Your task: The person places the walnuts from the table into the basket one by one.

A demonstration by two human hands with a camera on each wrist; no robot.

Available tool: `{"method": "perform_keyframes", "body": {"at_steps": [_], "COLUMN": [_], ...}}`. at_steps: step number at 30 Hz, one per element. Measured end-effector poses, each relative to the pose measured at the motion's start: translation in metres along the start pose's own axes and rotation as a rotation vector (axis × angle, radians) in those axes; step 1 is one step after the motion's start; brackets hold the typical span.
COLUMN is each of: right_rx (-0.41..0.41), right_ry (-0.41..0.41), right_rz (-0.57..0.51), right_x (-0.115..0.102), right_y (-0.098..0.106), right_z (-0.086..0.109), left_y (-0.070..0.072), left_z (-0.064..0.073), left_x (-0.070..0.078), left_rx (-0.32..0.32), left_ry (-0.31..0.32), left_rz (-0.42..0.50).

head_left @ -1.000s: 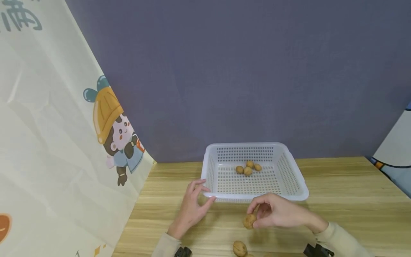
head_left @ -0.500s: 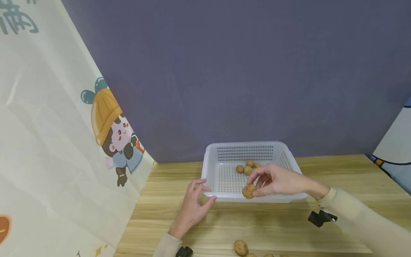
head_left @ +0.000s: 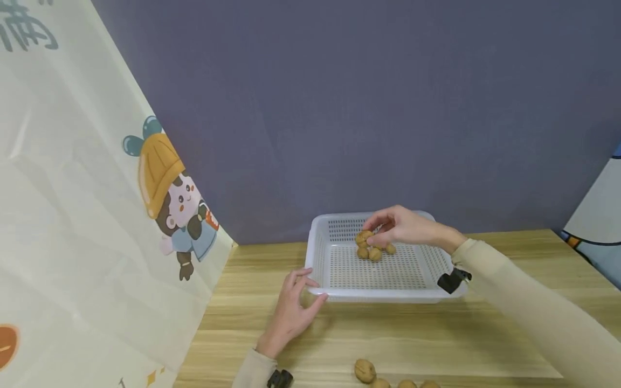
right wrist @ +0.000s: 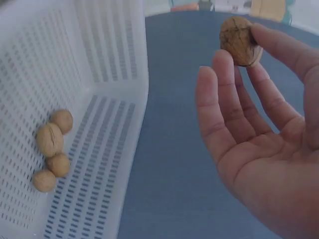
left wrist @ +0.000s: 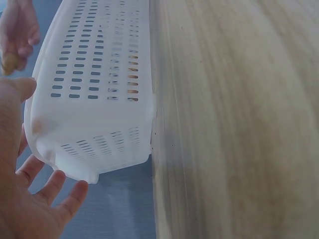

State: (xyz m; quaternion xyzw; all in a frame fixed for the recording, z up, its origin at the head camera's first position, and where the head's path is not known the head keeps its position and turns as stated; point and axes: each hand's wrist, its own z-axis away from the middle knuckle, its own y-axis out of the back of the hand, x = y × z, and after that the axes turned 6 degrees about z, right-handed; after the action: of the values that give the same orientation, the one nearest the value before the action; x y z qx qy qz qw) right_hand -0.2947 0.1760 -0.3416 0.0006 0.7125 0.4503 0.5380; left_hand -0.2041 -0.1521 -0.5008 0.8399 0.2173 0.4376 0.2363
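My right hand (head_left: 402, 226) pinches a walnut (head_left: 364, 238) between thumb and fingertips, above the inside of a white plastic basket (head_left: 383, 293). In the right wrist view the pinched walnut (right wrist: 240, 41) shows its ridged shell, and the other fingers spread below it. Several walnuts (head_left: 375, 254) lie clustered on the basket floor, partly covered by the right hand in the head view. At the basket's near left corner my left hand (head_left: 290, 313) holds the rim, its thumb along the front edge and its fingers round the left side.
Several more walnuts (head_left: 365, 371) lie on the wooden table (head_left: 271, 258) at the bottom of the head view, some cut off by the frame. A dark blue-grey panel (head_left: 339, 108) rises behind the basket. To the left hangs a pale sheet (head_left: 73, 215) with a cartoon figure.
My right hand has carried the walnut up from in front of the basket, over the near rim, to above the clustered walnuts. The left hand has stayed at the corner.
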Motion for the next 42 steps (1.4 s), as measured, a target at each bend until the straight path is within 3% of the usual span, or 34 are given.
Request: {"method": "perform_keyframes", "body": {"at_steps": [7, 16, 32, 37, 42], "right_rx": [0.073, 0.176, 0.209, 0.203, 0.209], "right_ry": [-0.108, -0.207, -0.345, -0.381, -0.355], "right_rz": [-0.030, -0.188, -0.121, -0.020, 0.082], "right_x": [0.023, 0.053, 0.117, 0.128, 0.131], "right_y": [0.006, -0.002, -0.035, -0.043, -0.050], "right_z": [-0.029, -0.053, -0.065, -0.067, -0.074], "left_y": [-0.002, 0.002, -0.002, -0.003, -0.001], "left_z": [0.000, -0.001, -0.001, -0.001, -0.001], "left_x": [-0.001, -0.001, -0.005, -0.006, -0.007], "left_rx": [0.000, 0.009, -0.009, -0.014, 0.002], "left_ry": [0.006, 0.001, -0.011, -0.001, -0.010], "left_rz": [0.006, 0.000, -0.007, -0.004, 0.000]}}
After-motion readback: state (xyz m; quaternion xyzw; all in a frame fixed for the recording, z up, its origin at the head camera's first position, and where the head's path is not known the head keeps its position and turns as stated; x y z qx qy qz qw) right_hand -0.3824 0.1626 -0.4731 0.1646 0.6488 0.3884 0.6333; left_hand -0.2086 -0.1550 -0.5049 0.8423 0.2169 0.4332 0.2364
